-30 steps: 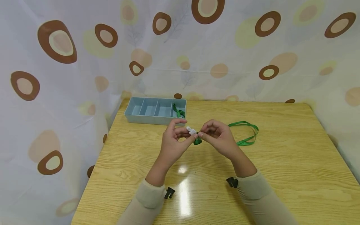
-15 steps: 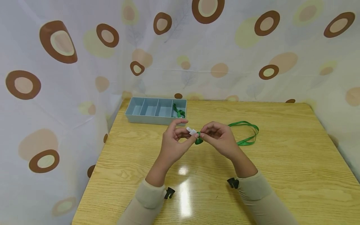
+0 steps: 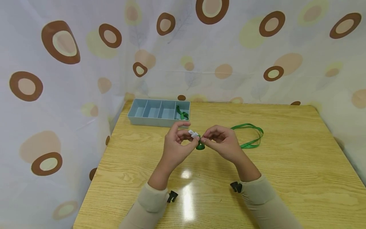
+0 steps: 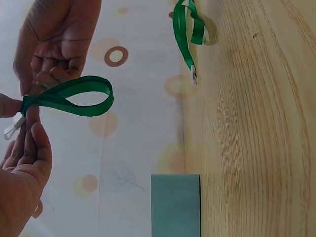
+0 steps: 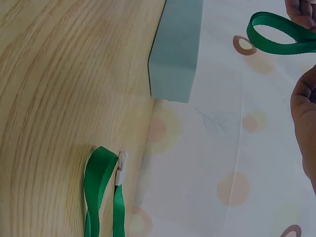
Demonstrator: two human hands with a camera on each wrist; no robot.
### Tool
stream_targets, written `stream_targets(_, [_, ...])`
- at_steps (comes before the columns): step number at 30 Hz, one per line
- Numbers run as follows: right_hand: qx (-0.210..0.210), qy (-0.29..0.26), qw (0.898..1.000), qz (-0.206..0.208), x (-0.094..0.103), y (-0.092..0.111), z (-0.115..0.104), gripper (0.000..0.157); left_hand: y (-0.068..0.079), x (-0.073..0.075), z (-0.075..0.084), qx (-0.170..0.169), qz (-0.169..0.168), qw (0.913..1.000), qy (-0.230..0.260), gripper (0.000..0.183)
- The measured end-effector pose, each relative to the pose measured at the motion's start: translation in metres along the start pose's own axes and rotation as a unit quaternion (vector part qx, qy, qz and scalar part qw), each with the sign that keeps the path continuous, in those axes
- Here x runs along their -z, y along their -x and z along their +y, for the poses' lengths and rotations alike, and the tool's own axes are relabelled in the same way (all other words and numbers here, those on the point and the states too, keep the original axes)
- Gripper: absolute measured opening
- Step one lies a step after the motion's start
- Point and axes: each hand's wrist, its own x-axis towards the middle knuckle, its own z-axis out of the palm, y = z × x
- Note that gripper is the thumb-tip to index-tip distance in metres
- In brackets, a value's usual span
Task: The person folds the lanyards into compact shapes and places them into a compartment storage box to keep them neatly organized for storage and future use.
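A green ribbon lanyard [image 3: 200, 147] with a white plastic end piece [image 3: 193, 134] is held up between both hands above the table. My left hand [image 3: 178, 140] pinches it by thumb and fingers where the ribbon meets the white piece. At the same spot, the thumb and index finger of my right hand [image 3: 221, 141] pinch the ribbon; the fingers partly hide their grip. In the left wrist view the ribbon's loop [image 4: 106, 101] sticks out from the fingertips. On the table, right of the hands, lies another green lanyard [image 3: 260, 131], its white clip [image 5: 121, 168] visible in the right wrist view.
A grey-blue divided box [image 3: 145, 121] stands at the table's back left. Its rightmost compartment contains a green ribbon [image 3: 183, 114]. Behind the wooden table [image 3: 291, 165] hangs a patterned curtain [image 3: 217, 54], which also runs down the left side.
The right hand has dipped slightly, and the small green loop between the hands now hangs a little lower and further left. The left hand stays nearly still.
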Motion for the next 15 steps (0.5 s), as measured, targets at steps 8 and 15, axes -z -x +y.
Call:
stream_targets(8, [0.023, 0.004, 1.000, -0.002, -0.0009, -0.0025, 0.0019, 0.011, -0.0001, -0.0003, 0.0005, -0.013, -0.006, 0.9998, 0.013, 0.044])
stream_targets(15, [0.040, 0.035, 0.998, -0.012, 0.0002, -0.0029, 0.0058, 0.014, -0.0011, 0.0001, 0.0019, -0.020, -0.009, 0.9997, 0.008, 0.043])
